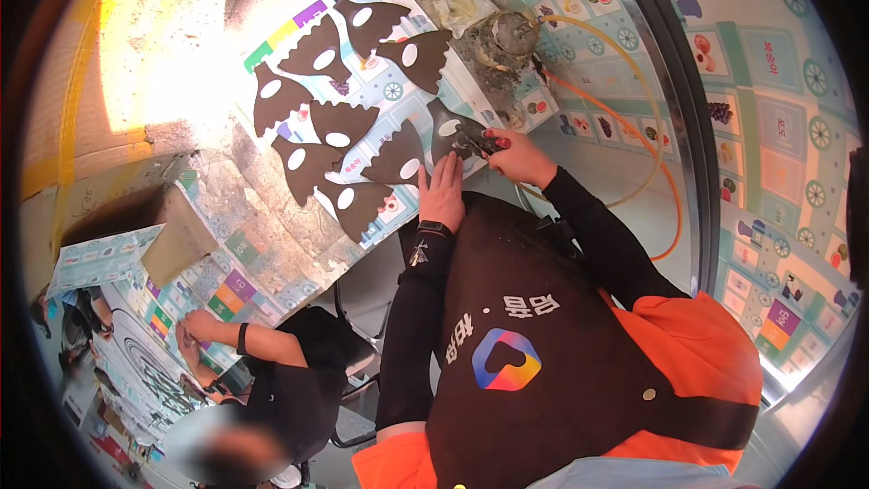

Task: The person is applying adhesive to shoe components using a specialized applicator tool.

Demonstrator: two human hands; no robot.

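Head view: your right hand point(525, 160) clamps its fingers around a tool point(473, 137) over a black piece point(443, 119); your left hand point(442, 194), fingers slightly apart, touches its near edge.

A matt, smooth finish is seen on the dark flat pieces point(351, 122) at eleven o'clock; roughly crusted surfaces are shown by the pot point(514, 36) at one o'clock.

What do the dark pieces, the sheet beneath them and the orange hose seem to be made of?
Dark pieces: perhaps felt, fabric or thin foam, matte, judging by their even, shine-free faces and crisp zigzag edges.
Sheet: likely paper or card, smooth; it lies flat under printed coloured pictures.
Orange hose: probably flexible plastic or rubber, smooth-looking, since it bends in an even curve.
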